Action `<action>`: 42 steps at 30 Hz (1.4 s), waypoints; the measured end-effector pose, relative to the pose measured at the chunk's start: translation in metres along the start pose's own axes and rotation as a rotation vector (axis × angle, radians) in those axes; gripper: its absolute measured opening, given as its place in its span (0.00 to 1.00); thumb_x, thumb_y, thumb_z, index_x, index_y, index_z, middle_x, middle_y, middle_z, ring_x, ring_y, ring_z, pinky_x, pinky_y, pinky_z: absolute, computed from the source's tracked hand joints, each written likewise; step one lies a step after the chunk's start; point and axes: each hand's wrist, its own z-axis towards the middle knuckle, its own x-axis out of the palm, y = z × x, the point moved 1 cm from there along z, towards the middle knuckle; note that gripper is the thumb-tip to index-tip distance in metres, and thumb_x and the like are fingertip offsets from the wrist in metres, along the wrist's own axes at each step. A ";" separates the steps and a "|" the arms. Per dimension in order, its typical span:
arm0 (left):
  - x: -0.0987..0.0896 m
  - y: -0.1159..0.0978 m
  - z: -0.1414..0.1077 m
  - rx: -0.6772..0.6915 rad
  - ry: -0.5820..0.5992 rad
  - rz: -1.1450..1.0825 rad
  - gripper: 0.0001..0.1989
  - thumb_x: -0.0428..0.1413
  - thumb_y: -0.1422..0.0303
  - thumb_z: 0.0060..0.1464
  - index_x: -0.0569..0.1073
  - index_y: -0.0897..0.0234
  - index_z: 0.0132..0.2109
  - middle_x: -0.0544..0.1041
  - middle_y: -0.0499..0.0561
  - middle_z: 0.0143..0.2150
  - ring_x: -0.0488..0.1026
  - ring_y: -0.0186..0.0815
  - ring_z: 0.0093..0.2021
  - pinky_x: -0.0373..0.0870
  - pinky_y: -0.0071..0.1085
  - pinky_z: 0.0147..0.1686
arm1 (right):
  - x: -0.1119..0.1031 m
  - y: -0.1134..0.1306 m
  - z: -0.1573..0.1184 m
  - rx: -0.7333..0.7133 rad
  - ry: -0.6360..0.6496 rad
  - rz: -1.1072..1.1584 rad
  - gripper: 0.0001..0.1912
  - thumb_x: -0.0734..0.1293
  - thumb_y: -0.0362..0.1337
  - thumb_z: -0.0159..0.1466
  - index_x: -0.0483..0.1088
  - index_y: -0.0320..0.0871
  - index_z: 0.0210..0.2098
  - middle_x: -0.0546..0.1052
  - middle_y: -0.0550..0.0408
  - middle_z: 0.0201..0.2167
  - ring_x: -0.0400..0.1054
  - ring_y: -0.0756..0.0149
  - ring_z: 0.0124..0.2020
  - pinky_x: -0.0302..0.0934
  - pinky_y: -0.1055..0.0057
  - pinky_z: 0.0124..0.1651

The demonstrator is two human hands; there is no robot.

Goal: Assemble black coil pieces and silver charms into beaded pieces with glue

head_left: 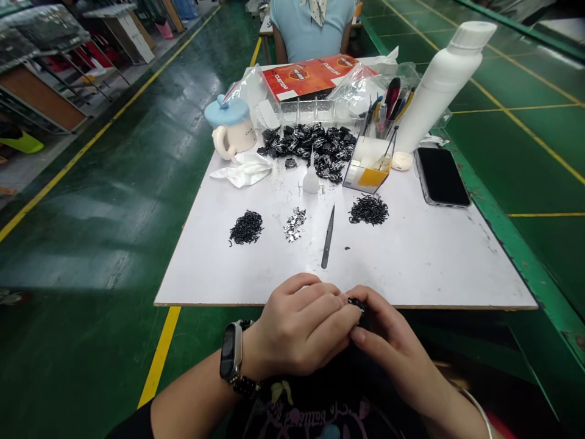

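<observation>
At the table's front edge my two hands meet around a small black part (pixel 356 303). My left hand (pixel 304 326) is closed, its fingers curled against the part and covering much of it. Thumb and fingers of my right hand (pixel 388 332) pinch the same part from the right. Just beyond them lie black tweezers (pixel 328 238), touched by neither hand. Farther up are a pile of small black curved pieces (pixel 247 227), scattered small silver pieces (pixel 295 224) and another pile of black curved pieces (pixel 369 210).
A heap of black parts (pixel 315 146) covers the table's back middle. Around it stand a lidded mug (pixel 235 131), a white dropper bottle (pixel 311 180), a tool holder (pixel 368 164) and a tall white bottle (pixel 439 91). A phone (pixel 442 177) lies right. Another person (pixel 313 30) sits beyond.
</observation>
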 end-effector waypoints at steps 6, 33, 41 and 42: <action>-0.003 0.000 0.003 0.038 0.022 0.037 0.14 0.58 0.73 0.53 0.76 0.64 0.47 0.81 0.57 0.36 0.78 0.43 0.40 0.68 0.37 0.41 | -0.001 0.001 -0.002 0.029 -0.005 0.046 0.12 0.62 0.44 0.66 0.63 0.52 0.49 0.64 0.58 0.34 0.62 0.65 0.44 0.61 0.74 0.39; 0.018 -0.010 -0.002 -1.047 -0.096 -1.287 0.08 0.61 0.75 0.45 0.73 0.68 0.36 0.71 0.45 0.25 0.69 0.25 0.26 0.64 0.21 0.30 | -0.013 0.004 0.009 -0.038 0.038 0.001 0.09 0.63 0.39 0.66 0.62 0.44 0.30 0.62 0.59 0.31 0.59 0.71 0.33 0.56 0.74 0.37; 0.016 0.001 -0.003 -1.182 -0.273 -1.353 0.09 0.62 0.73 0.42 0.72 0.68 0.33 0.71 0.43 0.20 0.75 0.31 0.24 0.70 0.25 0.30 | -0.019 0.018 0.045 0.029 0.191 -0.137 0.13 0.64 0.45 0.65 0.65 0.43 0.31 0.66 0.58 0.28 0.60 0.70 0.31 0.56 0.72 0.34; 0.015 0.002 -0.003 -1.188 -0.299 -1.346 0.09 0.62 0.73 0.42 0.72 0.68 0.33 0.71 0.43 0.19 0.75 0.31 0.23 0.69 0.24 0.29 | -0.023 0.021 0.053 0.006 0.184 -0.197 0.12 0.64 0.45 0.64 0.66 0.43 0.31 0.67 0.58 0.28 0.60 0.70 0.31 0.56 0.72 0.35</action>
